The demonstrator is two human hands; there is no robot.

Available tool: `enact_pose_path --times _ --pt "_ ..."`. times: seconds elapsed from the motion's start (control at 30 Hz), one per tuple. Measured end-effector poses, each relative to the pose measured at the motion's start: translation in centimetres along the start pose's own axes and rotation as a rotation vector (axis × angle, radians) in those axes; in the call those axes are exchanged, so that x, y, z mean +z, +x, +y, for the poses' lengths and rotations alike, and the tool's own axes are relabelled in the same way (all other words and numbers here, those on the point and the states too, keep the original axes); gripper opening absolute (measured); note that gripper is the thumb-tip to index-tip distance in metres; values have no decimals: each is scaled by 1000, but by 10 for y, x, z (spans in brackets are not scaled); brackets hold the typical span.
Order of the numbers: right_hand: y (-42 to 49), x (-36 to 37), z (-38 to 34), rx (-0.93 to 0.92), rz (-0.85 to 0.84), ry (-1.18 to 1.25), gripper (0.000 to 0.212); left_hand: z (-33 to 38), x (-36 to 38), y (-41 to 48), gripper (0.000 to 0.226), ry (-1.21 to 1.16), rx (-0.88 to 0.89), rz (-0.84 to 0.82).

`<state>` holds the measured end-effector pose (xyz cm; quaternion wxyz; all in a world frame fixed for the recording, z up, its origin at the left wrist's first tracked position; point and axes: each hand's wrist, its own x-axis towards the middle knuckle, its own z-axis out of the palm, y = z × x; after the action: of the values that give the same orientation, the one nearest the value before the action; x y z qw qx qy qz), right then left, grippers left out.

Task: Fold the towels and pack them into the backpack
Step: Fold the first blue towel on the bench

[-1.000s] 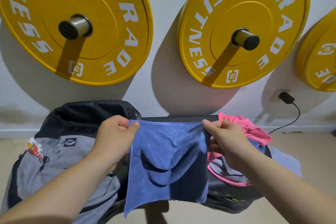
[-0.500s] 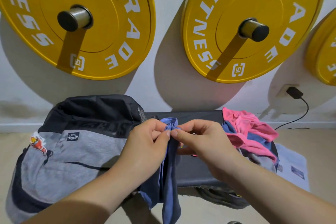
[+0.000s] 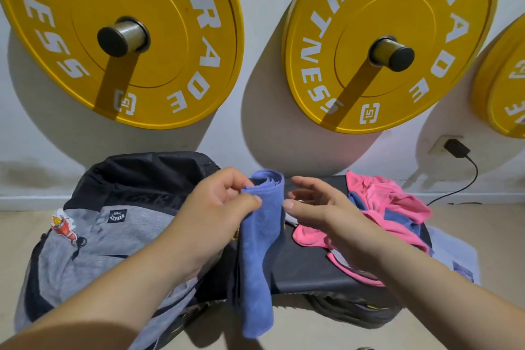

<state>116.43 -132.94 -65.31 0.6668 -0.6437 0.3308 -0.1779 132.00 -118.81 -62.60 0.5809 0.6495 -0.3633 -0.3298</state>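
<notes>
A blue towel (image 3: pixel 260 247), folded in half lengthwise, hangs down in front of me. My left hand (image 3: pixel 218 207) pinches its top edge between thumb and fingers. Just to the right of the towel, my right hand (image 3: pixel 315 204) is off it, fingers spread and holding nothing. A grey and black backpack (image 3: pixel 119 239) lies on the left, partly behind my left arm. A heap of pink and blue towels (image 3: pixel 389 210) sits on the right end of a black padded bench (image 3: pixel 309 267).
Three yellow weight plates hang on the white wall behind: left plate (image 3: pixel 122 31), middle plate (image 3: pixel 389 37), right plate (image 3: pixel 502 79). A black charger (image 3: pixel 456 148) with its cable is plugged into a socket at the right. A pale cloth (image 3: pixel 457 253) lies on the floor beyond the bench.
The towel went from spread wide between both hands to folded in half. Both top corners came together into my left hand, and my right hand has let go and opened.
</notes>
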Motion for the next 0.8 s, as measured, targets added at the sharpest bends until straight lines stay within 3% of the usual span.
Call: enact_pose_path --times 0.1,0.17,0.33,0.43,0.63,0.8 --pt "-8 -7 1 39 -329 118 47 14 -4 -7 4 -220 -41 -66" --pt "-11 -7 1 40 -373 166 43 18 -7 -9 5 -294 -47 -108" --pt "-3 -8 2 -96 -40 103 27 8 -19 3 3 -22 34 101" --pt "-3 -5 -3 -216 75 6 23 6 -21 6 4 74 92 168" --pt "1 0 0 -180 100 -77 29 -4 -15 6 6 217 65 94" --pt "4 -12 8 -103 86 -141 29 -11 -21 9 13 203 -41 -98"
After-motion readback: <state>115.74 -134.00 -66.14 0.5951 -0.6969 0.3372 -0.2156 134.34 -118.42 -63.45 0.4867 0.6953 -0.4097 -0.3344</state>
